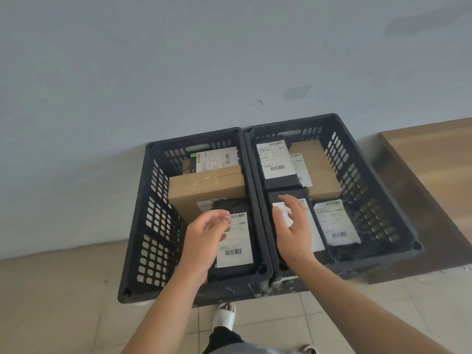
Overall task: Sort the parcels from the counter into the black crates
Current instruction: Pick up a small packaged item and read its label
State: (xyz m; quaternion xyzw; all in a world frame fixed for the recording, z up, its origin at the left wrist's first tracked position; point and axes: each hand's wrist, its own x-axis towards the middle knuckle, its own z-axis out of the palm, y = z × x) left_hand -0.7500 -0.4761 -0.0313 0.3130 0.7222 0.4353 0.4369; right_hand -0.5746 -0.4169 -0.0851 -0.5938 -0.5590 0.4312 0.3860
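While both hands are hovering over parcels already lying in the crates, the step in hand appears to be the setting-down or settling of a parcel, not the fetching of one. Two black crates are sitting side by side on the tiled floor [63,290] against the wall: the left crate [150,226] and the right crate [370,200], their long rims touching. No parcel is showing outside them, and the wooden surface [434,159] to the right, possibly the counter, is showing nothing on the part in view.

Inside the left crate a brown box [204,187] is lying across the middle, with a black labelled parcel [237,241] overlapping its near edge. The right crate is holding several black labelled parcels and a brown one.

The left hand [204,238] is hanging just above the black labelled parcel, fingers loosely curled and gripping nothing. The right hand [293,226] is spreading open, fingers straight, above a near parcel [315,236] in the right crate; contact cannot be confirmed.

In my judgement the next move is calling for both hands to be lifting out and turning toward the counter for another parcel.
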